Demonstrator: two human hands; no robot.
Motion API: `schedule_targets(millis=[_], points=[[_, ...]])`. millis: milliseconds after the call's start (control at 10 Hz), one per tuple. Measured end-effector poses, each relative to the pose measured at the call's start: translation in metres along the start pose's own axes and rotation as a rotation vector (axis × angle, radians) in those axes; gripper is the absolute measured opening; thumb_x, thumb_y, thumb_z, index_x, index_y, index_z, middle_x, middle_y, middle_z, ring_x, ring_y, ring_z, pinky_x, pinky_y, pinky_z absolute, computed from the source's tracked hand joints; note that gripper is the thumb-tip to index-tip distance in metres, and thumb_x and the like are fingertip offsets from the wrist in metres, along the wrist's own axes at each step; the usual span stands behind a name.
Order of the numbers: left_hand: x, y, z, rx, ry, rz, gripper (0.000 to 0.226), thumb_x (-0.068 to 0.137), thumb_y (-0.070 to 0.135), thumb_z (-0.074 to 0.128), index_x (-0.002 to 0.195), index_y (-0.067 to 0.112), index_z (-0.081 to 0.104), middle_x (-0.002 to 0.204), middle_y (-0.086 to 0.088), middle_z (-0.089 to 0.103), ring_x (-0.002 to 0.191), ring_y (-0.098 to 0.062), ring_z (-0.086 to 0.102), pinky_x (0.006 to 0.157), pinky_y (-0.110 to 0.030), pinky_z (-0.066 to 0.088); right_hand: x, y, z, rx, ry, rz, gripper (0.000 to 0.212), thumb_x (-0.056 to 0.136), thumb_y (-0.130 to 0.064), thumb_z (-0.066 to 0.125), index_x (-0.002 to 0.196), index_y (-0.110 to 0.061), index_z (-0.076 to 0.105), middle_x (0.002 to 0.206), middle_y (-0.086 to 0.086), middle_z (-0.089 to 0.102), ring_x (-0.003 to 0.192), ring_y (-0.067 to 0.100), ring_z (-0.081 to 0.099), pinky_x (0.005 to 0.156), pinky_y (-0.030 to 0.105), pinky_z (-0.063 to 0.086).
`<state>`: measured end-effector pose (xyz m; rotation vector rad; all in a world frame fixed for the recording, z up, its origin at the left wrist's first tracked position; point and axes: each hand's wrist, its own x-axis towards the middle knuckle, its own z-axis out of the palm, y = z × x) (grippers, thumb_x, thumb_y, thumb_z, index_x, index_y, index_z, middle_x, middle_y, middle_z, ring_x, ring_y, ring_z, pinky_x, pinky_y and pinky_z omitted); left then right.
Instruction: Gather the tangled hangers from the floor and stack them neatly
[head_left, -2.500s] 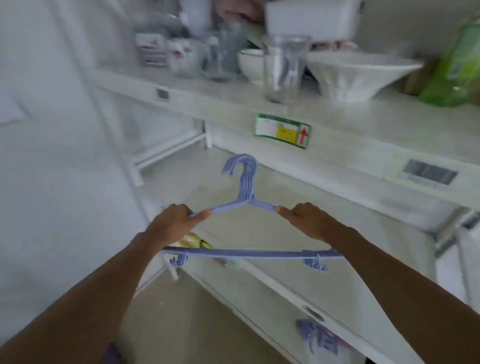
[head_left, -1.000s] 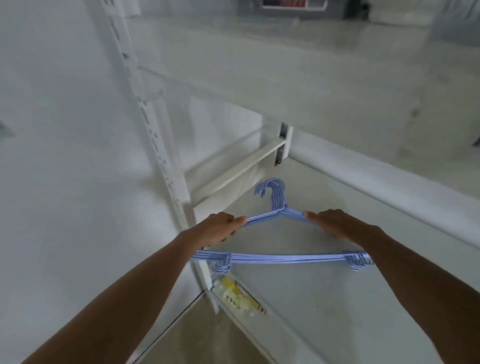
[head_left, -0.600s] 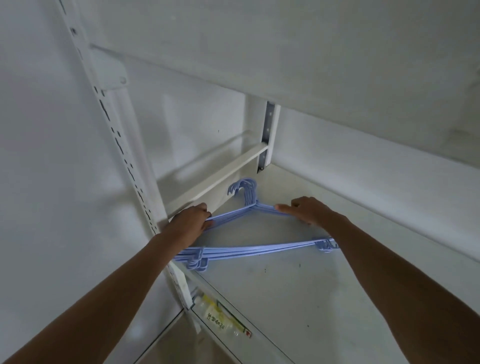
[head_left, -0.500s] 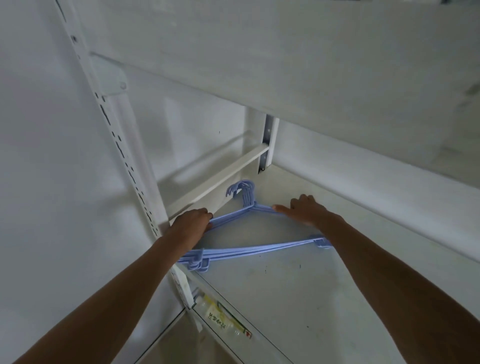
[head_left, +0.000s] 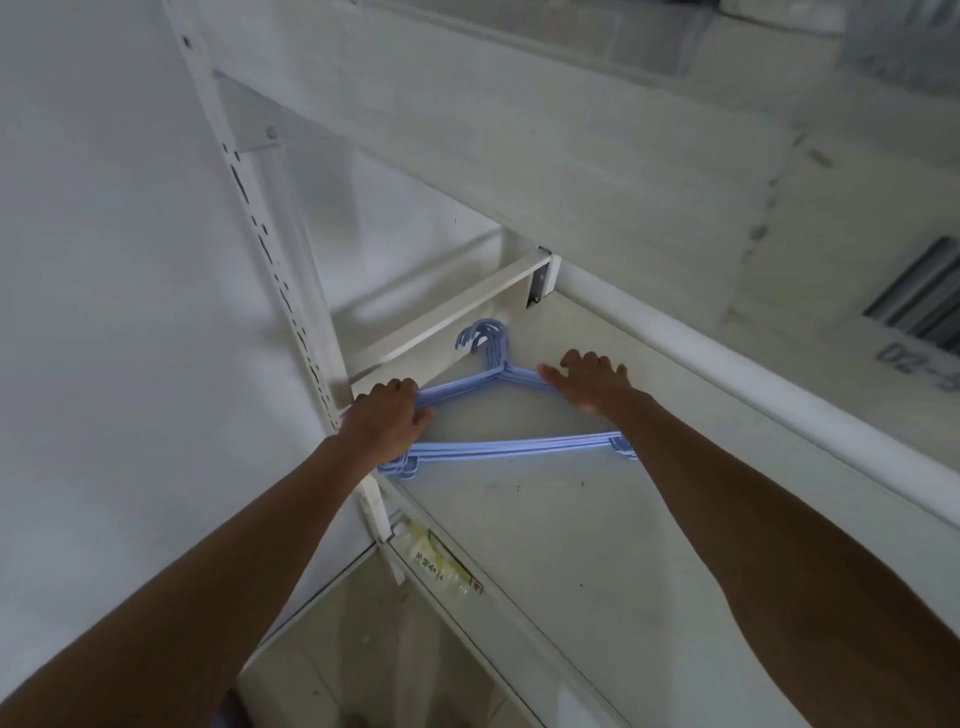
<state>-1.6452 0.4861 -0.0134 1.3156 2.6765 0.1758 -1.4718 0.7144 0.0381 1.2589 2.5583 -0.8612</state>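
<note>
A stack of several light-blue plastic hangers (head_left: 519, 447) lies flat on a white shelf (head_left: 545, 545), hooks pointing toward the back left corner. My left hand (head_left: 387, 415) grips the stack's left shoulder, fingers curled over the arms, next to the shelf's edge. My right hand (head_left: 587, 382) rests on the right shoulder with its fingers spread and straight. The right forearm covers the stack's right end.
A slotted white upright post (head_left: 280, 270) stands right beside my left hand. A white crossbar (head_left: 447, 312) runs behind the hooks. The upper shelf (head_left: 519, 130) overhangs closely. A yellow-green label (head_left: 441, 564) sits on the shelf's front edge. Floor shows below.
The hanger stack went from held in the air down onto the shelf. In the last half second my right hand's fingers spread out; my left hand kept its grip.
</note>
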Motion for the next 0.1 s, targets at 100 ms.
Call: schedule_targets(millis=[100], points=[[-0.0240,0.0042,-0.0053,0.067,0.117,-0.017,0.051,0.100,0.045,0.048,0.134,0.007,0.047,0.129,-0.014,0.059,0.116,-0.034,0.058,0.092,-0.045,0.051,-0.0292,-0.0101,-0.0086,0.074,0.015,-0.051,0.060,0.110,-0.043,0.034,0.157,-0.006,0.031,0.164,0.017,0.030,0.151,0.028,0.027,0.094,0.025,0.015]])
